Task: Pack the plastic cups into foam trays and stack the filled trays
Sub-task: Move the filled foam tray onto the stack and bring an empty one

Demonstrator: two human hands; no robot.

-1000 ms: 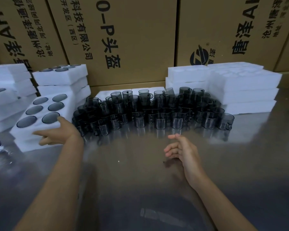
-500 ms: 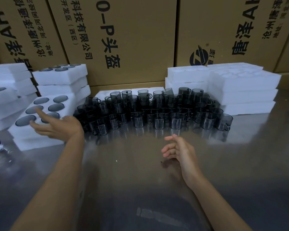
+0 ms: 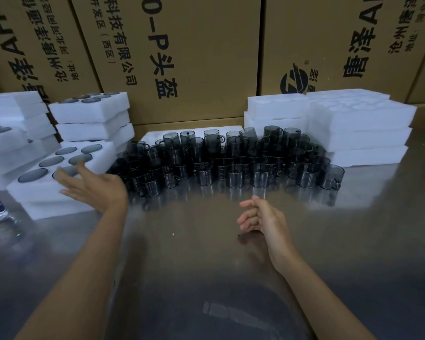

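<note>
Two bare forearms, no sleeves visible

Setting: factory packing station or warehouse. Evidence: wall of large printed cardboard cartons (image 3: pixel 196 57) behind; reflective metal table (image 3: pixel 206 241); stacks of white foam trays (image 3: pixel 353 123) at both sides; bulk cluster of identical smoky plastic cups (image 3: pixel 231 163) massed along the table's far edge.

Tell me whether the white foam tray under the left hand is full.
Full: the white foam tray shows dark cup bases in every visible pocket; left hand hides part.
</note>
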